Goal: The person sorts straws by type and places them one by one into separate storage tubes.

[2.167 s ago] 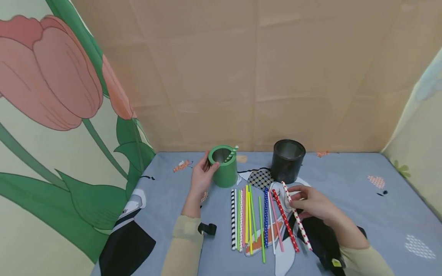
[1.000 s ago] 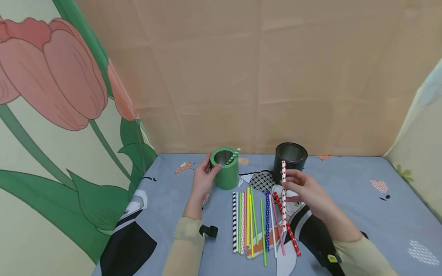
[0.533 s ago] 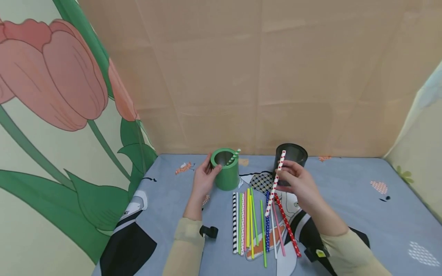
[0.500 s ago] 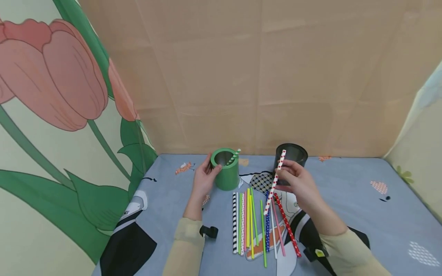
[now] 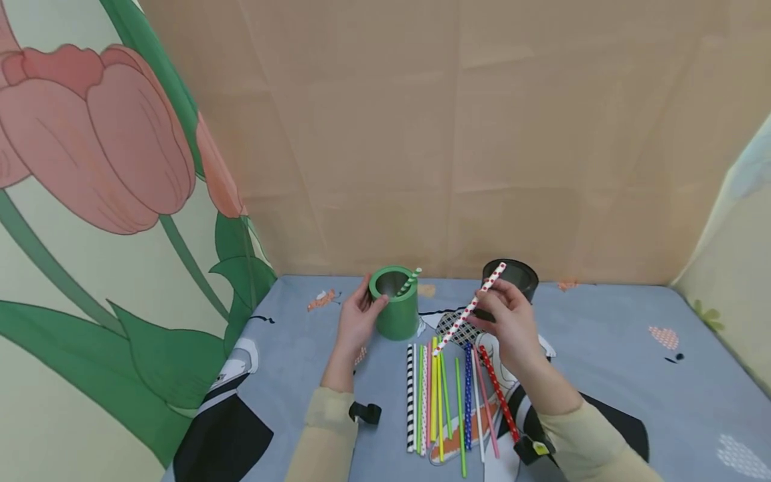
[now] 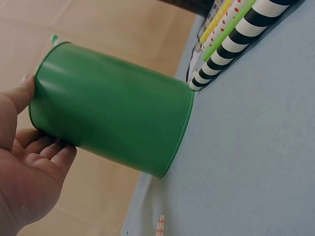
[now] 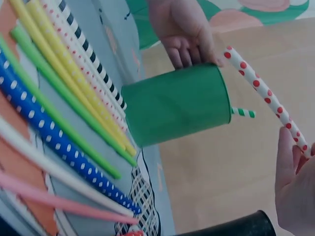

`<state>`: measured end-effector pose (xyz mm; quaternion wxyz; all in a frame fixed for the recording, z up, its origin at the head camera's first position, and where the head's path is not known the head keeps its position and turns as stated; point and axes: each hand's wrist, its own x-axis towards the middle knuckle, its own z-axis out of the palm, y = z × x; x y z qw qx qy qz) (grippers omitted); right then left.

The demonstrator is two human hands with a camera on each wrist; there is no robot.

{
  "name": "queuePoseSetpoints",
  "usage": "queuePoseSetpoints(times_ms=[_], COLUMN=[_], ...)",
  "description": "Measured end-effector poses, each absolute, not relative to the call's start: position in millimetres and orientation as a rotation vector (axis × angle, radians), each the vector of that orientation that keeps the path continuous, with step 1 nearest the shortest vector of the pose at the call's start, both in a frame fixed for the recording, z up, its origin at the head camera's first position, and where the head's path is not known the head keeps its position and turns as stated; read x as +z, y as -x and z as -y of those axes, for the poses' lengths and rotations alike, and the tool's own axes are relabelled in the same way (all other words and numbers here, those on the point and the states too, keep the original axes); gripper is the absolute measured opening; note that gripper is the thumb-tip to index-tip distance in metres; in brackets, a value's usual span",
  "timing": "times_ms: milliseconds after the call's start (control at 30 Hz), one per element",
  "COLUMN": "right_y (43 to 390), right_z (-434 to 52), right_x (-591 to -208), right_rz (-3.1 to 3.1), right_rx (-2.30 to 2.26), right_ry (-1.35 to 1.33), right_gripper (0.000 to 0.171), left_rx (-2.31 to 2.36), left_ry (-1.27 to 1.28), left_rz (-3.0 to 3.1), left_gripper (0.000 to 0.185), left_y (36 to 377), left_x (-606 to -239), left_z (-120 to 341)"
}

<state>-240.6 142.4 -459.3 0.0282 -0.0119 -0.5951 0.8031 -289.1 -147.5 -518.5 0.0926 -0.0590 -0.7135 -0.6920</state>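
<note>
The right hand (image 5: 510, 320) pinches a white straw with red dots (image 5: 468, 309) between thumb and fingers and holds it in the air, tilted, with its lower end pointing toward the green cup (image 5: 395, 310). The left hand (image 5: 357, 320) has its fingers curled around the side of this cup, with the thumb at the rim, and holds it upright on the desk (image 5: 602, 348). A green striped straw (image 5: 408, 281) stands inside the cup already and leans on the far rim.

I judge that the step in hand is carrying the dotted straw to a cup. The next move calls for bringing the low end above the opening and turning the straw more upright, so it slides in and does not hit the rim. The cup should be kept steady during this.

The other straws (image 5: 448, 395) lie in a row on the desk in front of the person: black-striped, yellow, green, blue-dotted, pink, red-dotted. A black cup (image 5: 513, 276) stands just behind the right hand. The desk has a blue-grey cloth with cartoon prints. Behind it is a plain beige wall (image 5: 458, 134), and on the left is a panel with a big pink tulip (image 5: 108, 161) and green leaves.
</note>
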Motion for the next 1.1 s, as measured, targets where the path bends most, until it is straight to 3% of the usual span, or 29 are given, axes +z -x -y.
queuePoseSetpoints(times_ms=[300,500,700,1100], right_y=[244.2,251.1,261.0,271.2], right_z=[-128.0,-119.9,-104.7,-73.8], right_x=[-454.3,-450.3,-450.7,-457.9], right_rz=[1.578,1.399,1.266,1.22], right_rx=[2.514,2.517,2.47,2.382], right_ry=[0.066,0.112,0.089,0.072], right_gripper=[0.026,0.032,0.024,0.023], left_rx=[-2.019,-2.018,-2.026,-2.046], left_ry=[0.182,0.188,0.184,0.182], left_rz=[2.117,2.12,2.106,2.096], left_gripper=[0.071,0.075,0.073,0.073], left_y=[286.0,285.7,286.2,289.0], left_x=[-519.1,-518.8,-518.2,-521.7], left_z=[147.0,146.8,145.2,146.3])
